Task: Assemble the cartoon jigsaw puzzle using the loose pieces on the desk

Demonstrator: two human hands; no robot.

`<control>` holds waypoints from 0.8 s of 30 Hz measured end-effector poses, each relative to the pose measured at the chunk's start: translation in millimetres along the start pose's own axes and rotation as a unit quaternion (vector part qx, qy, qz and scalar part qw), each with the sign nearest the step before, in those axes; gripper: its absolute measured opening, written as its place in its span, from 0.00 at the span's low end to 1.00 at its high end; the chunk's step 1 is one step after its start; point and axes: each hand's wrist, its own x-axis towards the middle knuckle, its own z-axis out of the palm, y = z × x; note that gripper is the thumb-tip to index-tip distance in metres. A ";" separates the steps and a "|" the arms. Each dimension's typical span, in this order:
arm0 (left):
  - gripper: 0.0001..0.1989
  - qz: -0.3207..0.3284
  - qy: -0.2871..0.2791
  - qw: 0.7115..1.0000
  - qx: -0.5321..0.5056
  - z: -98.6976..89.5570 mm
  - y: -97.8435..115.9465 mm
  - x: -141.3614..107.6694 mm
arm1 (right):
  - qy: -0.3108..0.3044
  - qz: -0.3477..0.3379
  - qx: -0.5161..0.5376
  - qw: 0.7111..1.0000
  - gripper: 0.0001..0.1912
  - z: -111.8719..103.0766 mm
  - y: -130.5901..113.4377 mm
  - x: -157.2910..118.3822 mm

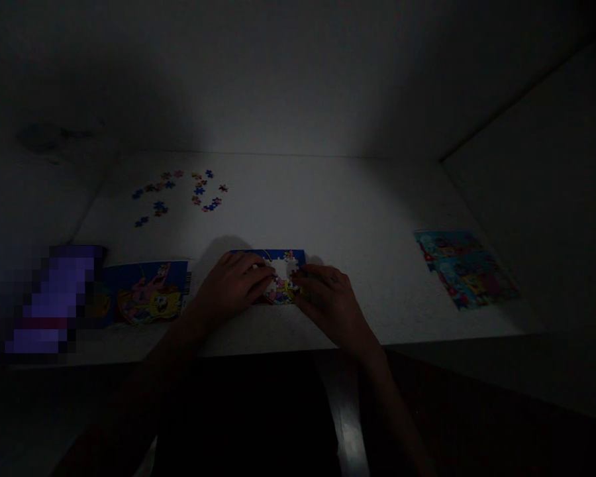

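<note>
A small, partly assembled jigsaw puzzle [281,291] with a blue border and cartoon figures lies near the table's front edge, a pale gap showing in its middle. My left hand [236,281] rests over the puzzle's left side, its fingers stretched across and hiding that part. From the right, my right hand [330,298] reaches in with fingertips close together at the gap's right edge. A small dark puzzle piece [296,275] seems to be at those fingertips, though the dim light blurs it.
Several loose puzzle pieces [198,191] are scattered at the back left of the white table [328,205]. A cartoon picture sheet [151,291] lies at left, beside a blurred-out phone-like device [54,298]. Another colourful sheet [464,268] lies at right. Walls enclose the table's back and sides.
</note>
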 end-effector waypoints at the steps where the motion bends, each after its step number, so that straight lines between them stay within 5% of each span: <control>1: 0.11 0.003 -0.002 1.000 -0.006 0.2 -0.5 -0.2 | 0.000 0.001 0.000 1.000 0.17 -0.1 -0.2 0.0; 24: 0.12 -0.041 0.007 0.999 -0.010 2.9 3.7 0.5 | 0.003 -0.005 -0.004 1.000 0.16 0.6 0.8 -0.5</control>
